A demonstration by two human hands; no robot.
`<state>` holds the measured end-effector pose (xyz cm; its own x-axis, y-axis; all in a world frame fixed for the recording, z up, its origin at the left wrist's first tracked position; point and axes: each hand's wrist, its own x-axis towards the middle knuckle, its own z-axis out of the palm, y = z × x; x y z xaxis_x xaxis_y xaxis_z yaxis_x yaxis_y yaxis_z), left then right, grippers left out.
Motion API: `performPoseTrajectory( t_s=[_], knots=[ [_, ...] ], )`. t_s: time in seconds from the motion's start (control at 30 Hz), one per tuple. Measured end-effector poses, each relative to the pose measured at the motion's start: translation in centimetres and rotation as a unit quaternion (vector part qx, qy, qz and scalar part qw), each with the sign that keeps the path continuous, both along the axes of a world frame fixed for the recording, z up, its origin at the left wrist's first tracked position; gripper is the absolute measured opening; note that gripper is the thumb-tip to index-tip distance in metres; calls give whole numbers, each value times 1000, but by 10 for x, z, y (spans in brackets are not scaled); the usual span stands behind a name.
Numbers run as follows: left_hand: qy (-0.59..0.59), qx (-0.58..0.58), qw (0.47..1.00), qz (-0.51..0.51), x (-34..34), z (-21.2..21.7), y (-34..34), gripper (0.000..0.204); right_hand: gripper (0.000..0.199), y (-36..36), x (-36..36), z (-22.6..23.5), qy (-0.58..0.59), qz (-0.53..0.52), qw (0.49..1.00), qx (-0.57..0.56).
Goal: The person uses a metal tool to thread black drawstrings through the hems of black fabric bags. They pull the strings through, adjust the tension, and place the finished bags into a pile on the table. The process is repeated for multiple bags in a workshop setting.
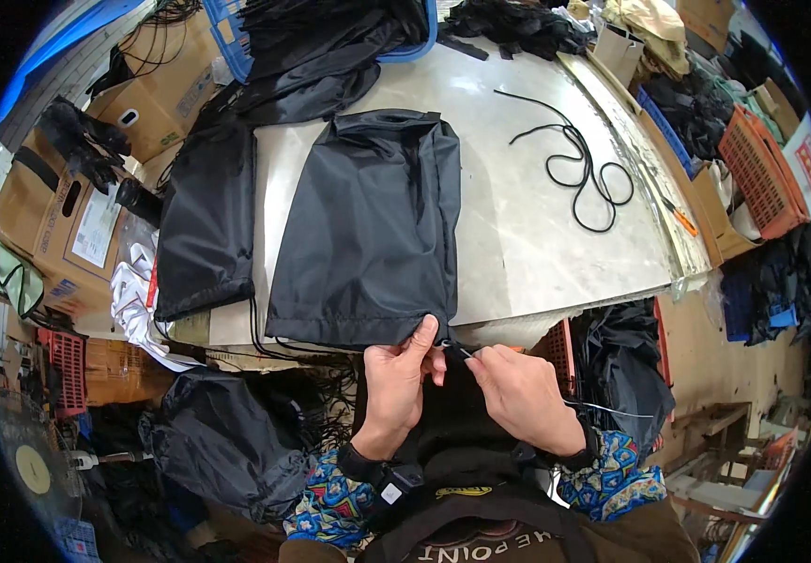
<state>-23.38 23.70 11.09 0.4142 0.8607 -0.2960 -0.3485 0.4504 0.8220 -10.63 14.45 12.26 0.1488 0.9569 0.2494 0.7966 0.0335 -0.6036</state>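
Observation:
A black drawstring bag [363, 220] lies flat on the table, its hemmed edge toward me. My left hand [400, 380] pinches the near right corner of that hem, thumb on top. Close beside it, my right hand [525, 392] is closed on a thin metal wire [612, 410], whose tail sticks out past the wrist to the right. Its front end meets the bag corner between both hands, where a bit of black material shows; my fingers partly hide this spot. Left of the bag lies another black bag [206, 220] with cords hanging from its near edge.
A loose black cord [586, 178] lies coiled on the pale tabletop [509, 239]. A blue basket [415, 47] heaped with black fabric stands at the far side. Cardboard boxes [72, 225] flank the left, an orange crate [767, 174] the right. Black fabric [227, 441] hangs below the table edge.

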Motion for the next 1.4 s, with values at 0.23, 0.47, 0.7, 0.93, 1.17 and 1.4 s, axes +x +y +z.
performPoseTrajectory(
  t_s=[0.23, 0.47, 0.7, 0.93, 1.17, 1.4],
  knots=[
    [2, 30, 999, 10, 0, -3, -1, 11, 19, 0, 1, 1, 29, 7, 999, -13],
    [42, 106, 993, -34, -4, -3, -3, 10, 16, 10, -6, -3, -30, -13, 999, 29],
    [36, 74, 995, 55, -25, 6, 23, 15, 22, 0, 32, 4, -36, 62, 997, 37],
    [61, 52, 990, -112, -16, 7, 24, 18, 17, -32, 77, 59, 2, 58, 995, -86],
    [9, 43, 999, 31, -27, -6, 12, 24, 20, 7, 4, 29, 306, 75, 935, -161],
    [52, 127, 989, 53, -47, 11, 36, 41, 10, -29, 23, 30, 114, 93, 986, -76]
  ],
)
